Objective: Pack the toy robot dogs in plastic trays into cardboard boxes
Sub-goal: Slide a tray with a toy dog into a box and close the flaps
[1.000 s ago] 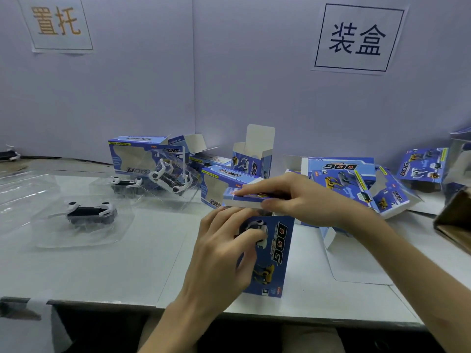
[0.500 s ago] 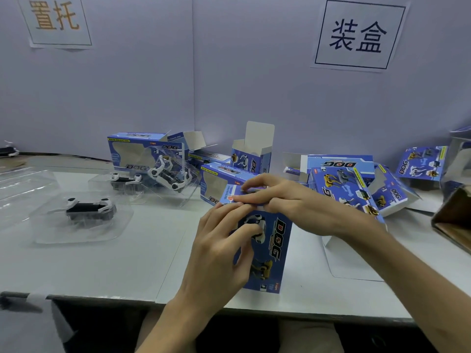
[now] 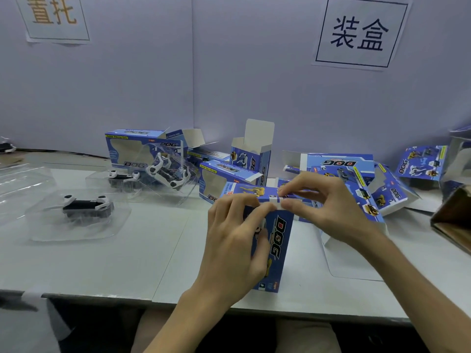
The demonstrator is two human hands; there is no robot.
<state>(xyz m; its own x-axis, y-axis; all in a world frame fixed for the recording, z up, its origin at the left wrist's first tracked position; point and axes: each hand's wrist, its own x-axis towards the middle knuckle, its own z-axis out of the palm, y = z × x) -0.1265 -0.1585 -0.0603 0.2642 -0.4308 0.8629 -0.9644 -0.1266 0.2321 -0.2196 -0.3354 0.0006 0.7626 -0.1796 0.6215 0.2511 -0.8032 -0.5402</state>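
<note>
While the left hand (image 3: 234, 240) grips the upright box (image 3: 279, 240) to steady it on the tabletop (image 3: 153, 250) near its front edge, the right hand (image 3: 325, 203) pinches the top flap (image 3: 270, 199), likely to tuck it shut; a toy dog (image 3: 86, 206) lies in its tray (image 3: 48, 226) well left

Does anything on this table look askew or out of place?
One trayed dog leans tilted against the windowed box at back left, while the near dog lies flat. The boxes at right lie tumbled. The held box stands on end.
</note>
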